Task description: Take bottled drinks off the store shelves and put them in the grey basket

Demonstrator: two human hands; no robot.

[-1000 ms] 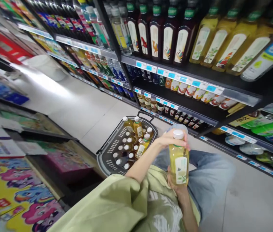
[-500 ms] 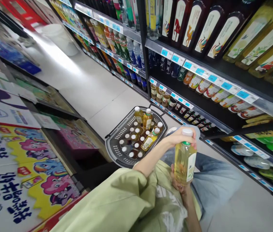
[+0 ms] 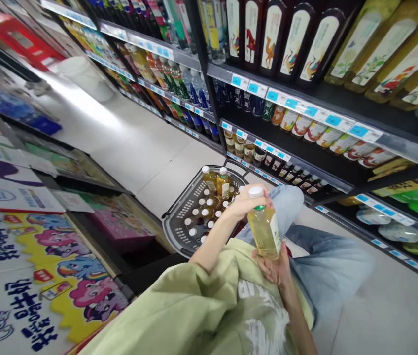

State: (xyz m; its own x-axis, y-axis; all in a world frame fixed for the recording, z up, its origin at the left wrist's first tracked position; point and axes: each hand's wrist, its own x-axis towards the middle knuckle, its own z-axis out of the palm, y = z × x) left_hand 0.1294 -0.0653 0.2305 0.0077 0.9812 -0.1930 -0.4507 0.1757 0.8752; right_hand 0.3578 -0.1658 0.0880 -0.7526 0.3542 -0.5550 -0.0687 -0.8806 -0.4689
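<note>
A clear bottle of pale yellow drink, with a white cap and a green neck ring, is tilted in front of my body. My left hand is closed around its neck, just below the cap. Around its base, my right hand has its fingers curled, supporting it from below. Beyond my left forearm, a grey shopping basket stands on the floor, filled with several white-capped bottles. Two yellow drink bottles rise higher than the others at its far end. My left arm and hand hide part of the basket.
Drink shelves run along the right, carrying rows of bottles and price tags. Stacked printed cartons line the left. A white bucket stands farther down the aisle, and a person's leg shows at the upper left.
Both hands have moved the yellow drink bottle left, and it is more tilted now. My left forearm covers more of the basket. The view has shifted slightly.
</note>
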